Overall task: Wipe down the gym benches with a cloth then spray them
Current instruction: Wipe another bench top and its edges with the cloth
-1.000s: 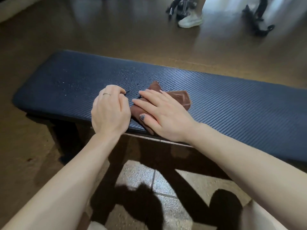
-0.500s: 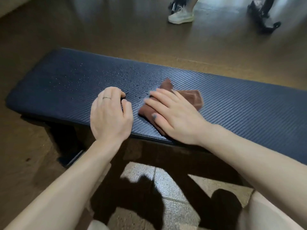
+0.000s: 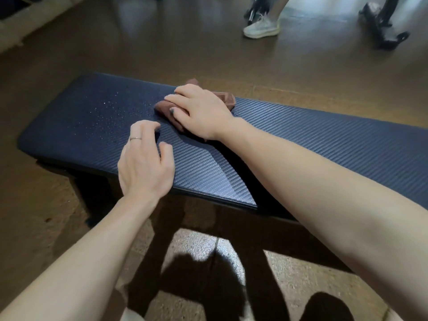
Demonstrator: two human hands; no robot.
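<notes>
Brown cloth (image 3: 228, 100) mid-frame on the blue bench (image 3: 324, 144), pressed flat under right hand (image 3: 203, 112). Left hand (image 3: 144, 163) resting beside it, fingers loosely curled, gripping nothing. No readable writing.

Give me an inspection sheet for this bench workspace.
Surface: dark ribbed bench; droplets on its left part.
Job's things: brown cloth, bunched, on the bench near its far edge; no spray bottle seen.
Clutter: nothing seen.
Hands: right hand presses flat on the cloth; left hand rests on the bench near its front edge, fingers loosely curled, holding nothing, ring on one finger.
Cables: nothing seen.
Surroundings: brown floor; another person's shoe beyond the bench; dark equipment base at top right.
</notes>
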